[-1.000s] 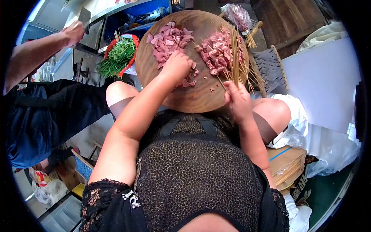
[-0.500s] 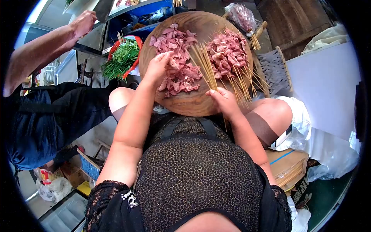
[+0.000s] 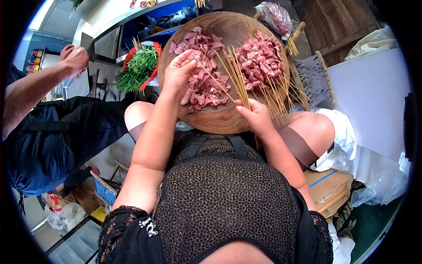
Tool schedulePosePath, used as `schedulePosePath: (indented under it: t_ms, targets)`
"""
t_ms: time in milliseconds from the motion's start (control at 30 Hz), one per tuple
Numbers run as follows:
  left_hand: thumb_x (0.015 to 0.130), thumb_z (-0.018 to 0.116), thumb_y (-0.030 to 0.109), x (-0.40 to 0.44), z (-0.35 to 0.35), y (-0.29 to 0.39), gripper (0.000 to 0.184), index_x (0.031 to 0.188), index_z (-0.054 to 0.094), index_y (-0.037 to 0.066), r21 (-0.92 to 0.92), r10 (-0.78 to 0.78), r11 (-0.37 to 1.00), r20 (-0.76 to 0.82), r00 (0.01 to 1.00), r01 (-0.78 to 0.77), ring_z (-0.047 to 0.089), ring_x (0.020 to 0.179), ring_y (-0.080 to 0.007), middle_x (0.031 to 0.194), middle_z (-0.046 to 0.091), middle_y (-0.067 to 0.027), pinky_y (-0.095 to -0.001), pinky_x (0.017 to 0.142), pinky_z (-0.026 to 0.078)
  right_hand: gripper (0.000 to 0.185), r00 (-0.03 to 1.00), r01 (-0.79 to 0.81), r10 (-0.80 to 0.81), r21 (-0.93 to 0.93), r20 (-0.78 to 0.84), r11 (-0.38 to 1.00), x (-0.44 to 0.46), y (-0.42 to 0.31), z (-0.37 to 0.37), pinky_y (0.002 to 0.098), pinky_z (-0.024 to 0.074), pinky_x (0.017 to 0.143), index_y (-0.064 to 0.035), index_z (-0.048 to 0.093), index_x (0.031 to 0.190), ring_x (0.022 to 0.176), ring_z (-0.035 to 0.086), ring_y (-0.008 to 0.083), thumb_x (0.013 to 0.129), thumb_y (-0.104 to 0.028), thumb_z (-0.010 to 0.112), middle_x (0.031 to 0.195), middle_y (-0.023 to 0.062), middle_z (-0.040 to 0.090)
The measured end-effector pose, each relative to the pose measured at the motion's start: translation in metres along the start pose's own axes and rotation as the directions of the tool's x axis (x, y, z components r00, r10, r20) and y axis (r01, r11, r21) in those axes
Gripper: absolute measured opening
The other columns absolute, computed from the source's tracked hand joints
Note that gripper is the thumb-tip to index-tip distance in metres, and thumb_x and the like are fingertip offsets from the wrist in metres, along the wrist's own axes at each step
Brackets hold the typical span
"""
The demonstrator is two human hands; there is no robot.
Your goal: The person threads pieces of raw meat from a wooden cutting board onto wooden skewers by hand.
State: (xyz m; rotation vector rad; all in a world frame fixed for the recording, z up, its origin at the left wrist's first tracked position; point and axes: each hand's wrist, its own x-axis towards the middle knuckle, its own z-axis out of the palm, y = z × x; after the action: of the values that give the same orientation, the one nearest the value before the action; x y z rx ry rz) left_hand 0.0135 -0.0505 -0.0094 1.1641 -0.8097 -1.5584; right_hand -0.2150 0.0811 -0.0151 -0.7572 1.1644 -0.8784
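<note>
A round wooden board (image 3: 211, 121) sits over my knees with a loose pile of sliced raw meat (image 3: 206, 90) on its left half. My left hand (image 3: 178, 72) is over that pile, thumb and fingers pinched on a meat slice that they mostly hide. One bamboo skewer (image 3: 218, 83) slants from my right hand (image 3: 256, 116) up to the left fingertips. My right hand is closed around a bundle of bamboo skewers (image 3: 239, 81), points away from me. Beside it, on the board's right half, lies a heap of skewered meat (image 3: 259, 61), sticks toward me.
A red basket of green vegetables (image 3: 140, 64) stands left of the board. Bagged meat skewers (image 3: 276, 17) lie beyond its right edge, near a woven chair (image 3: 312, 81). Another person's hand (image 3: 75, 59) is at the left, by a counter.
A single skewer has swung out of the bundle toward my left hand, which has risen slightly. The other person's hands have moved down and left.
</note>
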Motion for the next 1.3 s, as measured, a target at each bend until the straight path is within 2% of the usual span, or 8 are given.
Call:
schedulePosePath:
  t_ms: [300,400,567,667,833,1000,1067,1300]
  targets:
    - [0.082,0.057,-0.001,0.000,0.002,0.001,0.034,0.114,0.048,0.002,-0.012,0.034,0.999,0.011,0.999,-0.034,0.061,0.085,-0.0156,0.100,0.061,-0.0088,-0.0275,0.070,0.052,0.021,1.000,0.007,-0.008,-0.053,-0.021,0.999,-0.003,-0.003,-0.002,0.0189,0.0403,0.058,-0.0033,0.061,0.100,0.063,0.048,0.0037,0.081,-0.013,0.061,0.072,-0.0045,0.055]
    - [0.080,0.059,-0.002,0.002,0.001,0.000,0.032,0.111,0.052,0.003,-0.031,0.042,0.999,-0.016,0.999,-0.043,0.060,0.082,-0.0133,0.094,0.061,-0.0043,-0.0264,0.071,0.052,0.023,0.997,0.067,-0.069,-0.062,-0.018,0.996,-0.004,-0.003,-0.001,0.0150,0.0321,0.049,-0.0025,0.060,0.101,0.056,0.043,0.0004,0.082,-0.014,0.059,0.069,-0.0066,0.051]
    - [0.080,0.059,-0.003,-0.004,0.006,0.005,0.032,0.110,0.052,0.003,-0.018,0.010,1.000,-0.017,1.000,-0.010,0.060,0.083,-0.0131,0.094,0.061,-0.0039,-0.0265,0.071,0.052,0.023,0.996,0.070,-0.077,-0.137,-0.044,0.988,-0.002,0.001,0.000,0.0152,0.0335,0.052,-0.0024,0.060,0.102,0.058,0.044,0.0010,0.082,-0.013,0.059,0.070,-0.0058,0.053]
    - [0.080,0.058,-0.001,-0.003,0.002,0.001,0.032,0.111,0.051,0.002,-0.019,0.013,1.000,0.002,1.000,-0.013,0.060,0.083,-0.0139,0.095,0.062,-0.0054,-0.0269,0.071,0.052,0.021,0.998,0.034,-0.040,-0.118,-0.051,0.992,-0.001,0.001,-0.001,0.0191,0.0393,0.056,-0.0031,0.062,0.099,0.061,0.046,0.0033,0.082,-0.014,0.060,0.070,-0.0051,0.053]
    - [0.081,0.058,0.000,-0.006,0.003,0.000,0.032,0.112,0.050,0.003,-0.040,-0.014,0.999,0.044,0.999,0.016,0.061,0.085,-0.0153,0.098,0.062,-0.0073,-0.0268,0.070,0.052,0.020,1.000,0.001,-0.003,-0.096,-0.017,0.995,-0.003,-0.001,-0.004,0.0190,0.0392,0.057,-0.0031,0.062,0.099,0.062,0.046,0.0034,0.081,-0.013,0.059,0.071,-0.0052,0.053]
    - [0.081,0.058,0.001,-0.012,0.012,0.007,0.031,0.111,0.050,0.004,-0.141,-0.127,0.980,0.092,0.988,0.139,0.061,0.088,-0.0171,0.098,0.061,-0.0068,-0.0291,0.075,0.053,0.020,0.999,0.043,-0.046,-0.119,-0.024,0.992,-0.006,-0.005,-0.002,0.0182,0.0383,0.057,-0.0028,0.062,0.099,0.062,0.046,0.0029,0.082,-0.013,0.059,0.072,-0.0052,0.053]
    - [0.081,0.058,0.001,-0.014,0.014,0.001,0.030,0.111,0.051,0.004,-0.178,-0.123,0.974,0.111,0.986,0.142,0.061,0.089,-0.0175,0.099,0.061,-0.0072,-0.0295,0.077,0.053,0.022,0.989,0.130,-0.138,-0.138,-0.053,0.982,-0.003,0.004,0.000,0.0147,0.0302,0.051,-0.0021,0.061,0.101,0.057,0.039,-0.0004,0.082,-0.013,0.059,0.068,-0.0088,0.049]
    - [0.082,0.057,0.001,-0.019,0.028,-0.012,0.034,0.114,0.047,0.004,-0.332,-0.061,0.938,0.117,0.991,0.097,0.059,0.093,-0.0204,0.104,0.058,-0.0117,-0.0331,0.084,0.050,0.022,0.979,0.177,-0.184,-0.086,-0.085,0.980,0.000,0.015,0.006,0.0156,0.0325,0.052,-0.0016,0.060,0.102,0.058,0.041,0.0006,0.082,-0.010,0.059,0.069,-0.0086,0.048]
